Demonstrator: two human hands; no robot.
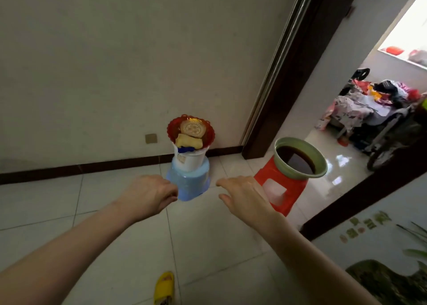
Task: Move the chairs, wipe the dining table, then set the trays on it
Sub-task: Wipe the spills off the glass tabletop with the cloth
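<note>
A blue plastic stool (pixel 191 184) stands by the wall with a white bucket (pixel 190 160) on it. A red scalloped tray (pixel 191 129) rests on the bucket and holds a round gold item and a yellow cloth. To the right, a red stool (pixel 280 190) carries a green basin (pixel 300 156) of dark liquid. My left hand (pixel 150 195) reaches toward the blue stool's left side, fingers curled and holding nothing. My right hand (pixel 243 195) is spread, fingers straight, between the two stools. Neither hand touches anything.
A white wall with a dark skirting board runs behind the stools. A dark-framed doorway (pixel 298 73) opens at the right onto a room with cluttered furniture (pixel 374 106). A yellow slipper (pixel 164 287) shows at the bottom. Green plant leaves (pixel 392 279) fill the bottom right.
</note>
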